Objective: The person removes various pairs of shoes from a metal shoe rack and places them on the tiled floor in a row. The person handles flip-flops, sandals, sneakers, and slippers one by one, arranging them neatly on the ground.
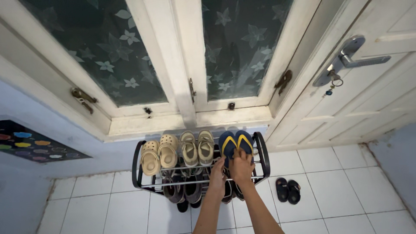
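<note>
Head view looks steeply down a pale blue wall to a white tiled floor [346, 182] with dark grout lines. Far left, a dark mat [30, 147] with coloured cloud shapes lies flat against the wall. Above it, two white wooden window frames [182, 56] hold frosted green glass pressed with a flower pattern, each with a small brass latch. Below the sill stands a shoe rack [138, 167] of black curved end loops and thin shiny metal rails. On its top tier, from the left, sit a pair of cream rubber clogs [159, 154] with round vent holes, then a pair of beige strapped sandals [197, 148], then a pair of dark blue flip-flops [236, 145] with yellow straps, toes pointing to the wall. The left hand [218, 174] rests on the heel of the left flip-flop, fingers curled down over its edge; whether they pinch it I cannot tell. The right hand [241, 167] lies just beside it on the heel of the right flip-flop, fingers pressed together and bent over the sole. Dark shoes [184, 190] crowd the lower tier, partly hidden by the rails and forearms. To the right of the rack, a pair of small black sandals [288, 190] stands on the tiles, apart from it. Far right, a white panelled door [381, 95] carries a grey metal lever handle [353, 58] with a key and a small ring hanging from the lock.
</note>
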